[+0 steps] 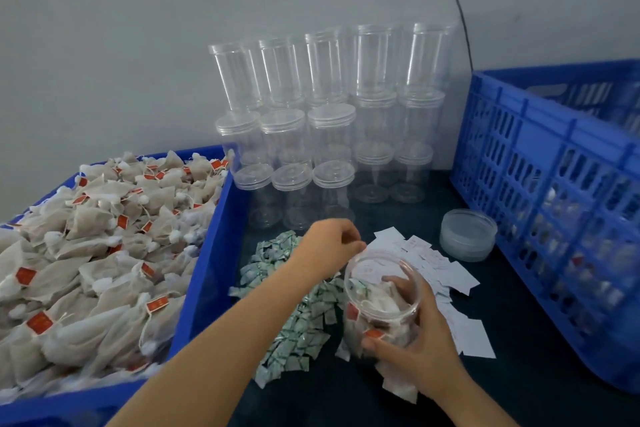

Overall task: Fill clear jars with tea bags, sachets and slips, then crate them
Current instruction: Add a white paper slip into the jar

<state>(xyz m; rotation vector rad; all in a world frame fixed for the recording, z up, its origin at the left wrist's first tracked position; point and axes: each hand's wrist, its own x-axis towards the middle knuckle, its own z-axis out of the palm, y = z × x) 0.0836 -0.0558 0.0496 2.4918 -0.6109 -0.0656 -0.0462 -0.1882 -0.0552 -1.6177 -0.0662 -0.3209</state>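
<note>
The open jar (381, 291) sits tilted toward the person at the front of the dark table (540, 374), between the pile of green-and-white sachets (294, 308) and the scatter of white slips (450, 274). It already holds tea bags with red tags, and what looks like a sachet and a slip near the mouth. The right hand (412, 343) wraps it from the near side, fingers curled around the wall and clamped on it. The left hand (332, 246) hovers just above the rim with its fingertips drawn together; whether they pinch a slip or nothing I cannot tell, as motion blur hides it.

The main risk seems to be the tilt: with no lid on and the mouth leaning, a loose grip could let the jar roll and spill bags onto the sachets. A light slip dropped from above could also miss the mouth and land among the others, so the jar could be closed short of one.

A stack of lids (467, 236) waits beyond the slips. Behind stand the empty jars (329, 114), stacked in tiers; a careless reach could topple them. The blue bin (207, 253) of tea bags (86, 253) lies left, the blue crate (554, 184) right.
</note>
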